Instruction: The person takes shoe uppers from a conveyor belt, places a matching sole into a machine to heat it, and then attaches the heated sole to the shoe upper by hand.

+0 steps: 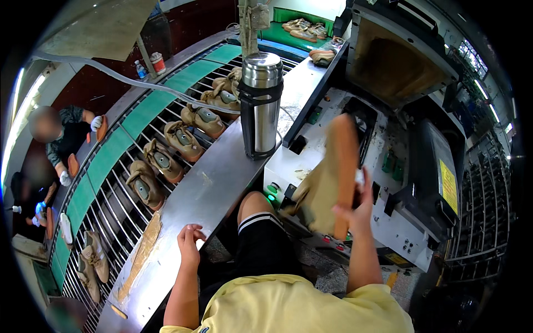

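My right hand point(360, 206) grips a tan shoe point(322, 191) by its orange-brown sole. The shoe is tilted up on end over the white machine point(302, 161), slightly blurred, with its sole facing right. My left hand point(190, 238) holds nothing; its fingers are loosely bent and apart, by the edge of the metal ledge point(208, 172). Beyond that ledge, several tan shoes point(183, 141) stand in a row on the roller conveyor point(114, 216).
A steel thermos point(261, 111) stands upright on the ledge. The machine's lid point(397, 61) is raised. Two co-workers point(72, 130) handle soles across the conveyor's green strip point(130, 119). More shoes point(94, 258) lie at lower left. A metal rack point(483, 205) stands far right.
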`<state>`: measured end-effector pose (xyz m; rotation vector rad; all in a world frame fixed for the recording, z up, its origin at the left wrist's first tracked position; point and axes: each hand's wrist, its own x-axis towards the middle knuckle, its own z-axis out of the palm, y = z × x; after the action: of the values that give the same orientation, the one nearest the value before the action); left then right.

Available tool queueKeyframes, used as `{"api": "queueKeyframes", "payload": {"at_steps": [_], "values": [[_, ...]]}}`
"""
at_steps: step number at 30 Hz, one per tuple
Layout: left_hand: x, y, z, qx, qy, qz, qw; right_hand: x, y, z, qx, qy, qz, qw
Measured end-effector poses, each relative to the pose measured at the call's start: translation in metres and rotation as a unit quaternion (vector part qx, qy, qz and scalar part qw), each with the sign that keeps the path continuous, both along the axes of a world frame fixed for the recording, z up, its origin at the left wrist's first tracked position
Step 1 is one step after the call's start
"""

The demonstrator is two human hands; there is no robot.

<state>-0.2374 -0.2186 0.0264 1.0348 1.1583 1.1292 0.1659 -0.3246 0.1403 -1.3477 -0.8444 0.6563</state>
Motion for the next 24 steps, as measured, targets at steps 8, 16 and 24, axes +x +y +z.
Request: {"api": "queueKeyframes", "payload": {"at_steps": [8, 16, 24], "values": [[-0.102, 0.005, -0.108, 0.014, 0.237, 0.145, 0.960, 0.186, 0.119, 0.026, -0.078, -0.157, -0.261, 0.949], [-0.101, -0.001, -0.130, 0.009, 0.254, 0.169, 0.952, 0.243, 0.214, 0.032, -0.352, -0.354, -0.309, 0.809], [-0.104, -0.007, -0.122, -0.019, 0.251, 0.191, 0.949, 0.231, 0.252, -0.039, -0.538, -0.340, -0.299, 0.711]]}}
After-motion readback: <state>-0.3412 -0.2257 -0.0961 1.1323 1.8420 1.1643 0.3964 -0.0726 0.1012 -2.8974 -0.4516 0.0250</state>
